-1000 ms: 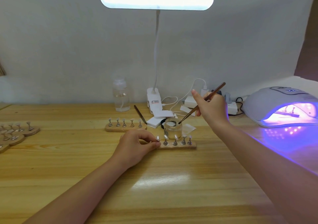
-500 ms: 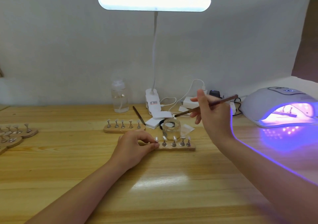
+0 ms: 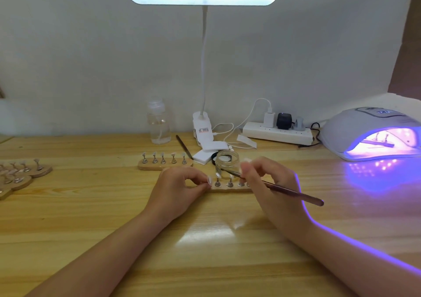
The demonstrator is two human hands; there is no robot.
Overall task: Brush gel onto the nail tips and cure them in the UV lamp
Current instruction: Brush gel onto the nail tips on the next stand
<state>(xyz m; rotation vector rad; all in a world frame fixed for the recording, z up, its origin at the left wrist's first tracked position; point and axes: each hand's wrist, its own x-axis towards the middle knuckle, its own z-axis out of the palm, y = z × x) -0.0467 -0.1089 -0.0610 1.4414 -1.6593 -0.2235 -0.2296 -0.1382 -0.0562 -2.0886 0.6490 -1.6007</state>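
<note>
Left hand [image 3: 180, 187] pinched the left end of the narrow wooden strip holder [image 3: 230, 189] carrying a row of small clear nail tips on metal stems [image 3: 218, 182], near centre of the light wooden bench [image 3: 91, 217]. Right hand [image 3: 268, 182] had its grip pinched on the thin dark-handled gel brush [image 3: 293, 191], fingers curled round the shaft near the front; bristle end pointed left, just over the tips, in front of the small clear glass jar [image 3: 226, 162]. Contact between bristles and a tip: couldn't tell, too blurred. Judgement: the tips looked light and only perched on the stems, so easy to knock off; better to steady the wooden strip itself, not the tips. The brush looked stiff and light, and holding low on the shaft suited fine strokes. Wet gel would probably smear, so carry the strip by its ends and level. The white domed UV lamp [image 3: 373, 134], lit violet at far right, already held another strip. A second wooden holder with five tips [image 3: 164, 163] sat behind.
</note>
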